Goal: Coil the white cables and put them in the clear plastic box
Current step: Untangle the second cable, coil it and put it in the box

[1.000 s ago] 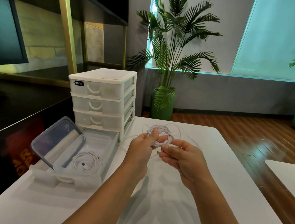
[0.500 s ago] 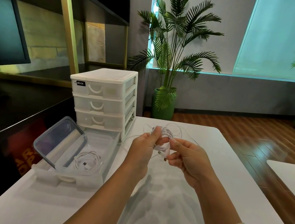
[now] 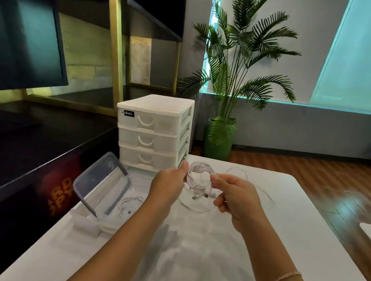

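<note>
Both hands gripping one coiled white cable above table

Left hand (image 3: 169, 185) pinching left side of coiled white cable (image 3: 198, 177), right hand (image 3: 235, 200) pinching right side; plug ends dangling below coil, loose strand trailing right over white table (image 3: 283, 245). Second coiled cable (image 3: 128, 207) lying inside clear plastic box (image 3: 90, 222), lid (image 3: 101, 181) propped open, just in front of white drawer unit (image 3: 152, 134)
</note>
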Demonstrator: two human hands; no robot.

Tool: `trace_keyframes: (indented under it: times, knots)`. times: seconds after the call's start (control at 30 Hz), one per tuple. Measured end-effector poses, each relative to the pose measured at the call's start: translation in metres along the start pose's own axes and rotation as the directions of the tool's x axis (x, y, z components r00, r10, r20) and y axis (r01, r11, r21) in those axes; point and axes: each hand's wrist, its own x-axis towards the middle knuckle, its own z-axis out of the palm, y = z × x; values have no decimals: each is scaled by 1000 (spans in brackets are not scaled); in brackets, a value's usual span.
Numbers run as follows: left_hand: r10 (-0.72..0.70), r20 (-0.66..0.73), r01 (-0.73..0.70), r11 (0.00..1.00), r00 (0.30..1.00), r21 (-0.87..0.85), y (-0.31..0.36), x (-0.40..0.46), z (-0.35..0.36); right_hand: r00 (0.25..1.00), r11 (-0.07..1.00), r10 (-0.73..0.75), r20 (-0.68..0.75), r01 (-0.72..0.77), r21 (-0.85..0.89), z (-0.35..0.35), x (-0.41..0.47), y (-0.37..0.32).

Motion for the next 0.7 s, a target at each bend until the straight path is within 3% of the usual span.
trace_keyframes:
  times: [0.3, 0.5, 0.7]
  knots:
    - [69, -189, -66, 998, 980, 21, 3, 36, -89, 995, 977, -3, 104, 24, -210, 85, 23, -3]
    - [58, -177, -50, 998, 983, 48, -4, 42, -106, 989, 884, -30, 141, 92, -458, 118, 35, 12]
    - [90, -177, -73, 992, 980, 98, -8, 47, -107, 982, 789, -26, 187, 135, -599, 126, 47, 17]
